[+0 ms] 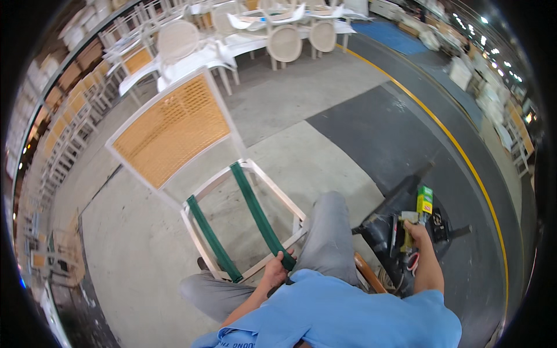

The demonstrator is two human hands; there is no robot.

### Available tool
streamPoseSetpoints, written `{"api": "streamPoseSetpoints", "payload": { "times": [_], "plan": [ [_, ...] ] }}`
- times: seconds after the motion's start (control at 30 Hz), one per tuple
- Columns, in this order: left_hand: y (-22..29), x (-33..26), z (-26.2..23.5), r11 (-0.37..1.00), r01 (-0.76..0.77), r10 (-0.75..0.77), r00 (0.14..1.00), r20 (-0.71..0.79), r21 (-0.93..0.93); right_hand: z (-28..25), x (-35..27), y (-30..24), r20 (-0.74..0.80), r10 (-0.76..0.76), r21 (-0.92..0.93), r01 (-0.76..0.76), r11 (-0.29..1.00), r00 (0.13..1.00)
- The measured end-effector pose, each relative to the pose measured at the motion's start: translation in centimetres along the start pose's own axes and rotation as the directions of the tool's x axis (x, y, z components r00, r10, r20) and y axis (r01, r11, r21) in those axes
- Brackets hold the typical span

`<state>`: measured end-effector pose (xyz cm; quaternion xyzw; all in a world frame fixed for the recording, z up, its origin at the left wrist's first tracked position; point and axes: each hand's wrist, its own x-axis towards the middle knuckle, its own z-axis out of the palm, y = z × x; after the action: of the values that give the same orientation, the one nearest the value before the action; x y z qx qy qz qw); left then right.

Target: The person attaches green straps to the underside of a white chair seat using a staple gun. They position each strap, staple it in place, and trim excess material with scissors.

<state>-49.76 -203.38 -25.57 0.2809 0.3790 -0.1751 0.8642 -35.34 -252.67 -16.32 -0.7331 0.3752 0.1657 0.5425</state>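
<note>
A pale wooden chair frame (277,187) with a woven cane back (174,130) stands before my knees, its seat open. Two dark green webbing straps cross the seat opening from back to front. The longer green strap (253,203) ends at the front rail, where my left hand (277,268) is closed on its end. The other green strap (212,238) lies to its left. Off to the right, my right hand (416,232) is closed around a hand tool (408,217) with a grey and yellowish body, on a black stand. The fingers partly hide the tool.
On the black stand (377,229) lie a green and yellow box (425,199) and red-handled scissors (412,262). Several chairs stand on white-covered tables (246,43) at the back. More chair frames (69,139) line the left. A yellow floor line (464,156) curves along the right.
</note>
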Motion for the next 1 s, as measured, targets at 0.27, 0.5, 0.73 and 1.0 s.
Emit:
{"api": "streamPoseSetpoints", "payload": {
  "times": [0.27, 0.5, 0.73, 1.0],
  "plan": [
    [-0.3, 0.8, 1.2, 0.994, -0.065, 0.053, 0.990, -0.132, -0.090, 1.3, -1.0, -4.5, -0.202, -0.445, -0.853, 0.066, 0.518, 0.873],
    [0.2, 3.8, 0.4, 0.966, -0.226, 0.188, 0.948, -0.256, -0.124, 6.5, -0.3, -6.9, 0.053, -0.758, -0.617, 0.618, 0.488, 0.651],
    [2.1, 5.1, -2.1, 0.937, -0.291, 0.319, 0.939, -0.130, 0.195, 24.8, -2.2, -4.3, 0.500, -0.604, -0.080, 0.728, 0.681, 0.621],
    [-5.7, 3.9, 1.7, 0.973, -0.115, 0.106, 0.993, 0.055, 0.200, 39.3, -6.9, 1.3, 0.864, 0.282, -0.333, 0.052, 0.942, 0.416]
  ]
}}
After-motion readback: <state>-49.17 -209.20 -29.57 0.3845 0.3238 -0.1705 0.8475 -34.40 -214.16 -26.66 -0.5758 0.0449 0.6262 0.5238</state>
